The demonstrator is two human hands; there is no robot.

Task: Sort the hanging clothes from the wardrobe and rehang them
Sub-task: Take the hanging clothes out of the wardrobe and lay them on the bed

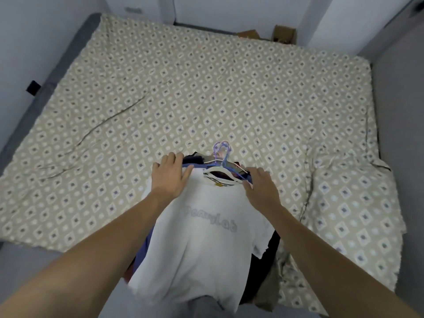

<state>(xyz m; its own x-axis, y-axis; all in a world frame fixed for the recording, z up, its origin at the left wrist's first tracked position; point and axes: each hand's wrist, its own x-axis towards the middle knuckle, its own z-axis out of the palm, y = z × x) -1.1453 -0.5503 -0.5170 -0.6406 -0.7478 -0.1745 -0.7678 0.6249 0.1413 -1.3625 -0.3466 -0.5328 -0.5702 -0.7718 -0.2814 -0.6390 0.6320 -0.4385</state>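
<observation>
A stack of clothes on hangers lies on the bed [206, 88] near its front edge. On top is a white T-shirt [202, 237] with grey lettering; blue and black garments [193, 160] show beneath it. Their blue and white hanger hooks [221, 150] point away from me. My left hand [172, 177] rests flat on the stack's left shoulder, fingers straight. My right hand [260, 183] rests on the right shoulder, its fingertips at the hanger's end.
The bed carries a beige sheet with a diamond pattern, rumpled at the right front corner [339, 180]. Grey bed frame sides run along the left [46, 83] and right. Cardboard boxes [283, 33] stand beyond the far edge by the white wall.
</observation>
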